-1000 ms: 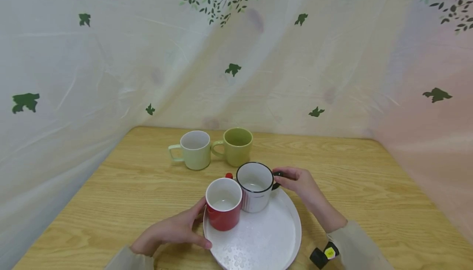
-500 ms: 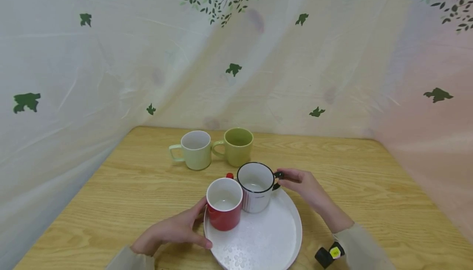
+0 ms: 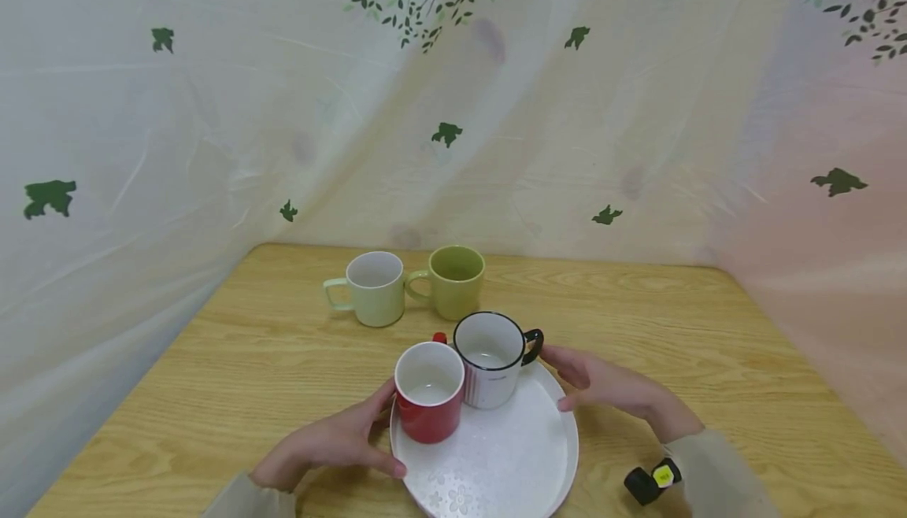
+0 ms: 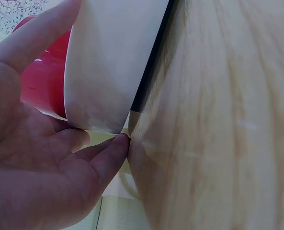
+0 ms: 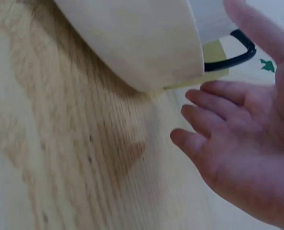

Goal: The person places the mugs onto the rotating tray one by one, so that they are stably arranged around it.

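Two mugs already on white tray (image 3: 517, 455): red mug (image 3: 429, 392) at front left, white mug with black rim and handle (image 3: 491, 358) just behind, touching it. Pale green mug (image 3: 372, 287) and olive mug (image 3: 454, 281) not yet on tray, side by side far back on counter (image 3: 708, 345).

Left hand (image 3: 333, 443) fingers straight, thumb on tray rim, fingertips by red mug. Right hand (image 3: 609, 384) spread loose, holding nothing, just beside black handle, over tray's right edge.

Both tray mugs upright, glossy, looking empty.
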Demonstrator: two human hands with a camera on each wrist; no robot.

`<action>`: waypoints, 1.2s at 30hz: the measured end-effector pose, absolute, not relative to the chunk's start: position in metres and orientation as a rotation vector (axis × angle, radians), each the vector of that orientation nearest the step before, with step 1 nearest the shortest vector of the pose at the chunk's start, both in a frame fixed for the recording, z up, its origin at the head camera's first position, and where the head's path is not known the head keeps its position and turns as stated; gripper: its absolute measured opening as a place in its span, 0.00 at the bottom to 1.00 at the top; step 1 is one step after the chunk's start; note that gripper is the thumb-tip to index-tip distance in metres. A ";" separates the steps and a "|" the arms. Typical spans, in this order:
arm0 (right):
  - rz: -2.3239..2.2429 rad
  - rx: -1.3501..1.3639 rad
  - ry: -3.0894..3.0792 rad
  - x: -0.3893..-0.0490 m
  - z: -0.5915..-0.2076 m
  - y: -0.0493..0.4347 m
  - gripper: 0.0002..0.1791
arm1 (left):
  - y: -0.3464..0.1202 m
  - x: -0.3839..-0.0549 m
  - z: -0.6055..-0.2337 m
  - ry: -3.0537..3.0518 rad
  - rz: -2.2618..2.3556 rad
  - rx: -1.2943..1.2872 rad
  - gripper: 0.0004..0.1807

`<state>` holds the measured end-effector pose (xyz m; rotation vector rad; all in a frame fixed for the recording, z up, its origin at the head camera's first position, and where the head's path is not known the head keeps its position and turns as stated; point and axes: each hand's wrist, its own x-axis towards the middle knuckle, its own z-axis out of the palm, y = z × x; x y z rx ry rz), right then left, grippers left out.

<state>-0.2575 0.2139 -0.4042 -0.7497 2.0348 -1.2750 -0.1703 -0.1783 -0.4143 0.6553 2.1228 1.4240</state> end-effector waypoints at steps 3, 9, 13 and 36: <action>-1.239 -0.843 1.954 -0.259 -0.407 0.220 0.59 | -0.178 -0.170 -0.414 2.123 1.423 0.655 0.64; -1.175 -0.937 1.892 -0.260 -0.411 0.225 0.66 | -0.178 -0.170 -0.414 2.145 1.402 0.644 0.63; -1.173 -0.999 1.848 -0.263 -0.414 0.227 0.66 | -0.179 -0.170 -0.415 2.133 1.416 0.653 0.63; -1.137 -1.104 1.705 -0.285 -0.418 0.216 0.66 | -0.178 -0.171 -0.415 2.102 1.450 0.682 0.64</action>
